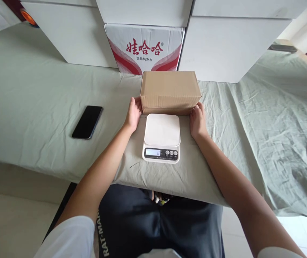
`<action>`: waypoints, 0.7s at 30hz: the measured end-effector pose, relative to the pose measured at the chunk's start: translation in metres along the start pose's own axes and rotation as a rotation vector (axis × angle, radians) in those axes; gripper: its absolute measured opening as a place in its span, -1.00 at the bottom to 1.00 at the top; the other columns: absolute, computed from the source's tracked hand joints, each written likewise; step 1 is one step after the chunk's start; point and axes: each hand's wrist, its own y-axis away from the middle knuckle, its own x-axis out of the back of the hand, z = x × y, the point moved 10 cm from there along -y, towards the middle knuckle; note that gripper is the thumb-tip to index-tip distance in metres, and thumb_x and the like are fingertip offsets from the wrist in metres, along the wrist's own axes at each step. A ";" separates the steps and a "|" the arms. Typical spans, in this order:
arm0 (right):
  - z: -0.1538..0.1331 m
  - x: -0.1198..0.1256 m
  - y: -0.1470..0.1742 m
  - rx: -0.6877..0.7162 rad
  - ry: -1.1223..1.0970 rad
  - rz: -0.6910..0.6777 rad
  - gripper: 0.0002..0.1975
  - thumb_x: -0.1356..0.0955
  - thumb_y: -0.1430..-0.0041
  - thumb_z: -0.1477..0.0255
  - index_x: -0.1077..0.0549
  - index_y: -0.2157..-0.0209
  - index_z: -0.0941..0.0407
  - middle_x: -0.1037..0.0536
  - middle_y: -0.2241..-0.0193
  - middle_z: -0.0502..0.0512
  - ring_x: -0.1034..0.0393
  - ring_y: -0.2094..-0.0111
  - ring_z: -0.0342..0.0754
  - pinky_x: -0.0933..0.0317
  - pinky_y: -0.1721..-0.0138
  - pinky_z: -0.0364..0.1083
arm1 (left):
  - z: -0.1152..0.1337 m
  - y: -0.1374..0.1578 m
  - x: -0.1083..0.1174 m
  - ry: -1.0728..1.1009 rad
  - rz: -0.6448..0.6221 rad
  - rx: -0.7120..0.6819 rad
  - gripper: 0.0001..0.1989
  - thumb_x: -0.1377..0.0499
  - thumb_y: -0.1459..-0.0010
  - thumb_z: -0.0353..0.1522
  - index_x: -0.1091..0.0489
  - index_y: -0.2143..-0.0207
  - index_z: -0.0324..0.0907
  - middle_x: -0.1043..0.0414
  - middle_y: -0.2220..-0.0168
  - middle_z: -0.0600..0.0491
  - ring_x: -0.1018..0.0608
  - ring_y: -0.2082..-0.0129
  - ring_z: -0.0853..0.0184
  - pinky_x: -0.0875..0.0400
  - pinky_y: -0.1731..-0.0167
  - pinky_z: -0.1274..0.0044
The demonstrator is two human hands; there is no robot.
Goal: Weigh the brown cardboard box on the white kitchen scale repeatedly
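Observation:
A brown cardboard box (171,84) sits on the cloth just behind a white digital scale (162,130). My left hand (134,114) grips the box's left end near its lower front corner, thumb up and the other fingertips partly hidden behind it. At the right end my right hand (197,120) holds the lower front corner with curled fingers. The scale's platform is bare, and its lit display reads 0. Both forearms reach forward on either side of the scale.
A black phone (87,122) lies on the green cloth (35,104) left of my left hand. Along the back stand white boxes (225,46) and a white-and-red printed carton (145,50). An orange round object (28,17) shows at the far left. The table's front edge is by my lap.

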 end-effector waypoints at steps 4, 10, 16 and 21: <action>-0.003 -0.002 0.001 -0.005 0.005 -0.009 -0.51 -0.37 -0.31 -0.18 -0.43 -0.02 -0.13 -0.62 -0.06 0.01 -0.51 -0.24 0.11 -0.45 -0.32 0.17 | 0.000 0.000 0.001 -0.017 0.006 -0.009 -0.28 -0.05 -0.39 0.33 -0.56 -0.03 -0.07 -0.68 -0.21 -0.11 -0.52 -0.49 0.03 -0.43 -0.48 0.23; -0.004 -0.004 0.003 0.008 0.068 -0.033 -0.48 -0.33 -0.32 -0.23 -0.40 -0.05 -0.15 -0.61 -0.07 -0.02 -0.52 -0.19 0.08 -0.48 -0.24 0.13 | 0.001 0.000 -0.002 -0.035 0.004 -0.018 -0.27 -0.05 -0.39 0.33 -0.58 -0.08 -0.05 -0.67 -0.23 -0.11 -0.50 -0.50 0.04 -0.44 -0.48 0.25; -0.007 -0.004 0.006 0.005 0.076 -0.015 -0.50 -0.32 -0.33 -0.22 -0.39 -0.01 -0.14 -0.60 -0.08 -0.02 -0.52 -0.13 0.05 -0.51 -0.18 0.10 | 0.001 0.002 -0.003 -0.023 0.021 -0.009 -0.27 -0.09 -0.37 0.33 -0.59 -0.11 -0.04 -0.66 -0.27 -0.10 -0.49 -0.52 0.03 -0.43 -0.48 0.26; -0.008 -0.004 0.006 -0.006 0.042 0.014 -0.55 -0.35 -0.34 -0.17 -0.39 0.04 -0.11 -0.61 -0.03 -0.01 -0.52 -0.11 0.06 -0.51 -0.19 0.12 | -0.001 0.000 -0.001 -0.042 0.017 0.004 -0.23 -0.09 -0.34 0.36 -0.57 -0.14 -0.05 -0.63 -0.33 -0.13 -0.46 -0.54 0.00 -0.43 -0.49 0.24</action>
